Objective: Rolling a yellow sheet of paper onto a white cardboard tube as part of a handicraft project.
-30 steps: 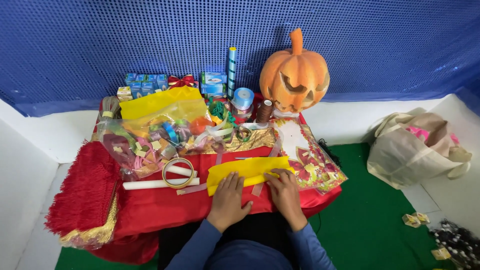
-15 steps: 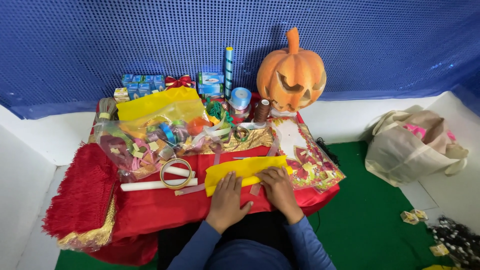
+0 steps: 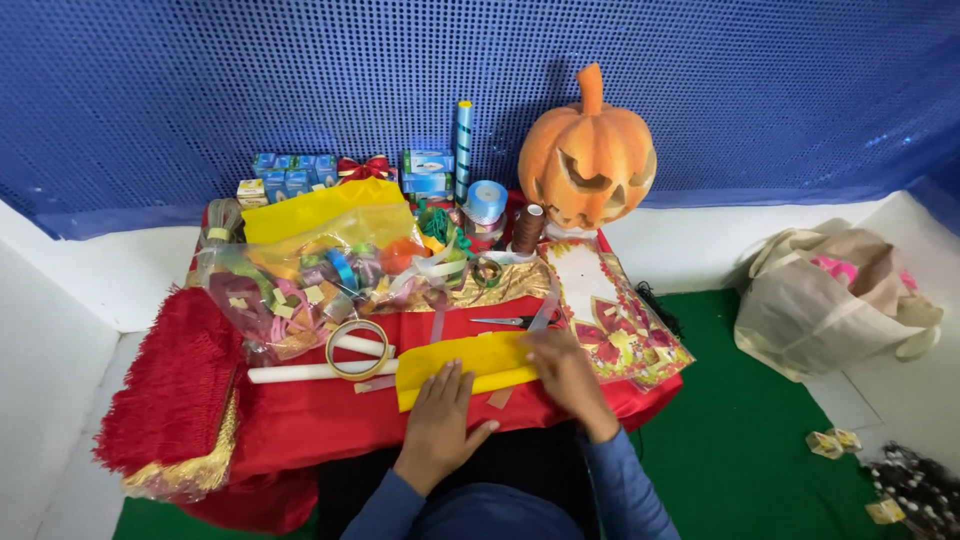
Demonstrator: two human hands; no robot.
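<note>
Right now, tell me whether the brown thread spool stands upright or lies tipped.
Upright. The brown thread spool stands on its end beside the carved pumpkin, its top opening facing up.

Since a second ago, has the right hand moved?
Yes. The right hand slid up the yellow sheet toward the scissors, reaching its top right edge.

Looks like a makeshift craft corner, probably a decoration-making setup rather than a proper workshop. A low table [image 3: 330, 420] draped in red cloth sits against a blue perforated backdrop [image 3: 300, 90], with a carved orange pumpkin [image 3: 588, 150] at the back. Left of the pumpkin: ribbon spools [image 3: 487, 200], small blue boxes [image 3: 290, 172], a bag of ribbon scraps [image 3: 300, 285]. In front of it lie scissors [image 3: 510, 321] and a tape roll [image 3: 357, 349].
</note>
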